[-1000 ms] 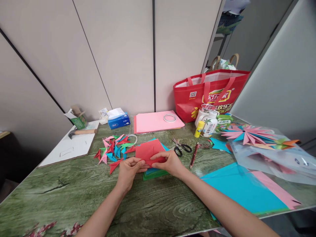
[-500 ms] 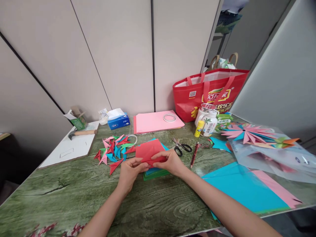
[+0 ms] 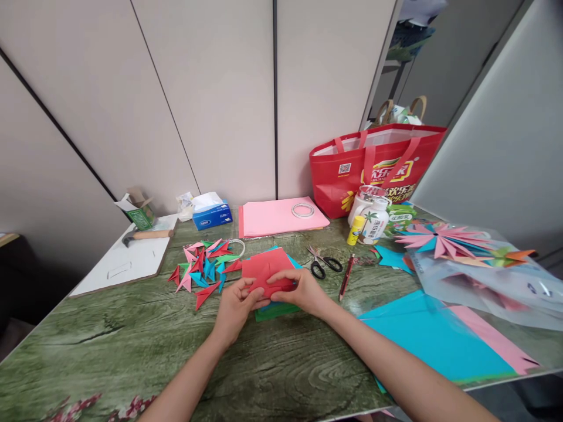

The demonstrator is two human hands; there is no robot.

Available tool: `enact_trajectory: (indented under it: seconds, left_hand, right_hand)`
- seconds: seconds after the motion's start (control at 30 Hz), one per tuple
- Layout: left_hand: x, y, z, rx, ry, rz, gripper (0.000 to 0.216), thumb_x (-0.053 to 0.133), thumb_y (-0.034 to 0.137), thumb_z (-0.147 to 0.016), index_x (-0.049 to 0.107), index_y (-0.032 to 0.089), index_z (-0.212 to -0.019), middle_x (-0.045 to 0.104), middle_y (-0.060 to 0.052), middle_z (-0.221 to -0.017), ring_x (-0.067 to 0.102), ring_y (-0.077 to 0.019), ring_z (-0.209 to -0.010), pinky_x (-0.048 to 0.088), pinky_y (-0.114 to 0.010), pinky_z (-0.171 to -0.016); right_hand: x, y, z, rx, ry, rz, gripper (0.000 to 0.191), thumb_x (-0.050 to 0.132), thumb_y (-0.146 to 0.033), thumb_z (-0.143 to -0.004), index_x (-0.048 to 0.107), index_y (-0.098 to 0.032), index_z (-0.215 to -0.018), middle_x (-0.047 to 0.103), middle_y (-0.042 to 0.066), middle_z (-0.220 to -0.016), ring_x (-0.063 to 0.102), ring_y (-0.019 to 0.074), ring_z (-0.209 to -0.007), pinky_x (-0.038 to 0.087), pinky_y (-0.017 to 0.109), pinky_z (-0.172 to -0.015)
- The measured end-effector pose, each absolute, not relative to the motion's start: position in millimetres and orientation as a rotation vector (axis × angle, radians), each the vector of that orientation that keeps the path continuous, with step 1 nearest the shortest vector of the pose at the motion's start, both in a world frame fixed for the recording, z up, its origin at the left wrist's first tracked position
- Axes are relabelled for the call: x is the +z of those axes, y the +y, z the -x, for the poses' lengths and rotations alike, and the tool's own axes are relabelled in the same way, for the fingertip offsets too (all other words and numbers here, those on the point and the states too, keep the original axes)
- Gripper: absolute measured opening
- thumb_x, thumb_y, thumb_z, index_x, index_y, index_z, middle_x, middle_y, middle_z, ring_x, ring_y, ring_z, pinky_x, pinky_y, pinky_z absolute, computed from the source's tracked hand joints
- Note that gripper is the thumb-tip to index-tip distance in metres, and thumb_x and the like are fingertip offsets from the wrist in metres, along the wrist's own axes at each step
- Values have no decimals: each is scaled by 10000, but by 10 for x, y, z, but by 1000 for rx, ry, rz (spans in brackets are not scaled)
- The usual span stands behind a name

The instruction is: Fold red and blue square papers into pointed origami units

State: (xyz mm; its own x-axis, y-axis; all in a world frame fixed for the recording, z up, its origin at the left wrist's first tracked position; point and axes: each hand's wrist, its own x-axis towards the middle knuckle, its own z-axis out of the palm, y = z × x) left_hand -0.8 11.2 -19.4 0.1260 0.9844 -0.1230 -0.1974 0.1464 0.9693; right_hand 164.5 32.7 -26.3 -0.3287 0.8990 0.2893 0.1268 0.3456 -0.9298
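A creased sheet of red paper (image 3: 265, 264) lies between my hands, above a stack of blue and green paper (image 3: 275, 312). My left hand (image 3: 240, 306) is closed on its lower left edge, thumb and fingers pinched together. On the right side, my right hand (image 3: 303, 290) grips the lower part of the paper with bent fingers. The fingers partly hide the paper's lower edge. Left of the stack lies a pile of small folded paper pieces (image 3: 204, 266) in red, pink, blue and green. Black-handled scissors (image 3: 323, 262) rest just beyond my right hand.
A red pencil (image 3: 347, 278), a glue stick (image 3: 355, 230) and white bottles (image 3: 373, 220) stand or lie to the right. Blue sheets (image 3: 435, 334) and a plastic bag (image 3: 488, 290) are at far right. Behind are pink paper (image 3: 272, 217) and a tissue box (image 3: 212, 217); a hammer (image 3: 147, 234) lies left.
My left hand has shifted slightly right along the red paper's lower edge, and my right fingers have moved slightly left. Both hands still hold the paper.
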Motion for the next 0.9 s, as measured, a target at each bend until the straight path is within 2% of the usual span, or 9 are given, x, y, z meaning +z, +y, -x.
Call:
enact_trajectory:
  seconds: [0.27, 0.33, 0.43, 0.5, 0.57, 0.73, 0.9]
  left_hand:
    - [-194, 107, 22, 1185, 996, -941, 229, 732, 258, -577, 599, 126, -709, 656, 22, -573, 654, -147, -565, 555, -264, -612]
    - [-181, 101, 20, 1220, 996, -916, 248, 748, 255, -552, 597, 123, -698, 654, 21, -569, 651, -148, -551, 557, -262, -591]
    - [-167, 91, 7, 1267, 1009, -939, 256, 752, 263, -544, 600, 121, -693, 660, 15, -576, 657, -158, -569, 559, -271, -605]
    - [-173, 83, -8, 1286, 1025, -972, 241, 741, 267, -562, 608, 120, -699, 672, 10, -606, 657, -153, -583, 558, -266, -621]
    - [-187, 72, -25, 1294, 1040, -992, 226, 730, 266, -577, 613, 121, -705, 682, 7, -630, 653, -143, -583, 556, -260, -626]
    - [-215, 41, -57, 1296, 1036, -990, 205, 721, 266, -588, 612, 121, -686, 681, 7, -625, 650, -141, -600, 551, -268, -655]
    - [-194, 32, -62, 1274, 1052, -921, 232, 729, 273, -574, 593, 118, -680, 680, -6, -592, 654, -153, -569, 550, -252, -596]
  right_hand:
    - [-284, 321, -1630, 1139, -1645, 879, 274, 726, -240, -586, 653, -190, -846, 670, 28, -875, 604, 201, -835, 459, 303, -756]
    - [-290, 311, -1603, 1145, -1564, 844, 350, 736, -248, -568, 608, -203, -890, 649, 24, -906, 594, 196, -854, 461, 295, -744]
    - [-314, 300, -1554, 1200, -1443, 838, 541, 733, -224, -554, 464, -239, -1022, 616, 4, -878, 599, 158, -747, 477, 261, -635]
    - [-344, 297, -1524, 1214, -1443, 905, 560, 705, -208, -574, 411, -244, -1049, 589, -16, -812, 580, 128, -624, 467, 239, -548]
    - [-380, 294, -1500, 1155, -1480, 985, 513, 679, -200, -585, 427, -229, -1031, 561, -22, -782, 546, 109, -558, 449, 227, -504]
    - [-451, 273, -1458, 932, -1504, 1112, 511, 693, -218, -549, 480, -201, -1012, 558, 18, -879, 535, 143, -688, 447, 240, -566]
    - [-473, 268, -1449, 890, -1499, 1145, 512, 690, -220, -535, 503, -208, -1011, 569, 31, -887, 517, 157, -692, 431, 244, -553]
